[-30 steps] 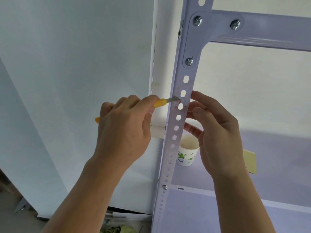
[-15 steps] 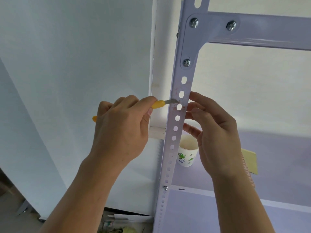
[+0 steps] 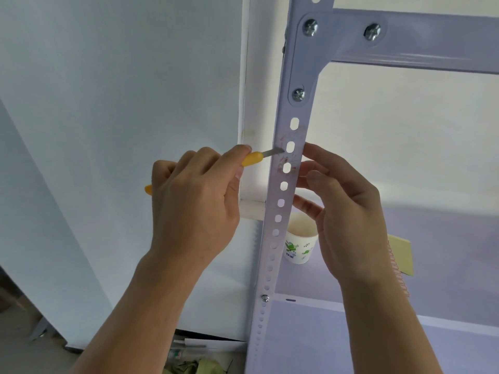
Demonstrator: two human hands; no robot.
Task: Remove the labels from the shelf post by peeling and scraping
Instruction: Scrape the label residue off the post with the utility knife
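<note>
While the left hand (image 3: 193, 203) scrapes, the shelf post (image 3: 283, 184) stands between both hands.

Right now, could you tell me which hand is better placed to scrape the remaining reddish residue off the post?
The left hand: it already grips the yellow knife, blade tip against the residue on the post. The right hand only steadies the post's far edge.

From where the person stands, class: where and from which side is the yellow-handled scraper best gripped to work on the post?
Grip the yellow handle near its blade end, coming from the left of the shelf post. The blade points rightward at the reddish residue, so the left hand stays behind the edge, as it is now.
</note>
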